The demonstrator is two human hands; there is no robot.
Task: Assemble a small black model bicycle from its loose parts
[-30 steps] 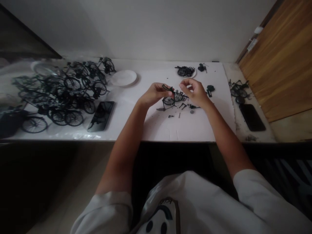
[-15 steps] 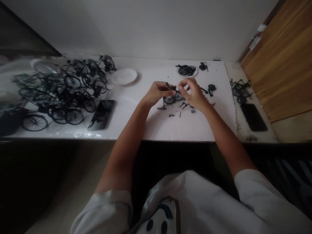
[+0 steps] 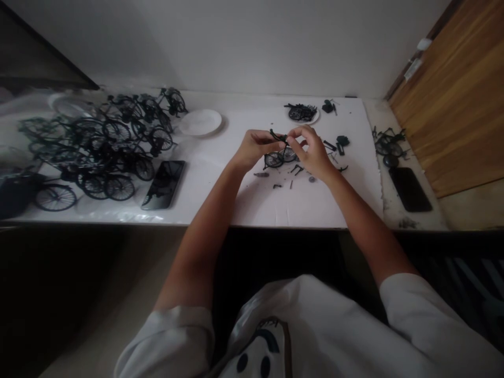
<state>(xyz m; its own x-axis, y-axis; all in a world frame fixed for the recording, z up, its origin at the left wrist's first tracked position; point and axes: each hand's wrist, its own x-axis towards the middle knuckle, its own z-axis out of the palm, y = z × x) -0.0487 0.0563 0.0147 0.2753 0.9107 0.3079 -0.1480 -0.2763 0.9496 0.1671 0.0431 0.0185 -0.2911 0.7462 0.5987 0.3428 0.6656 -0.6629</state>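
My left hand [image 3: 255, 149] is closed, its thumb and fingers pinching a thin, curved black bicycle part [image 3: 273, 134]. At the other end of that part my right hand [image 3: 311, 149] is closed too, its thumb and forefinger pressed together; the fingertips partly hide the spot. Just below both hands shows a small black model bicycle [image 3: 274, 159] with spoked wheels; whether the part joins it I cannot tell. Several loose black pieces [image 3: 297, 169] lie around it on the white board [image 3: 260, 205].
Many black model bicycles [image 3: 118, 131] crowd the left side, beside a phone [image 3: 164, 185] and a white plate [image 3: 201, 123]. A small plate of black parts [image 3: 302, 113] lies at the back. On the right are another phone [image 3: 409, 189] and more parts [image 3: 389, 143].
My right fingertips have come in against the black part near the left fingers. The part has shifted slightly to the right and up between the hands.
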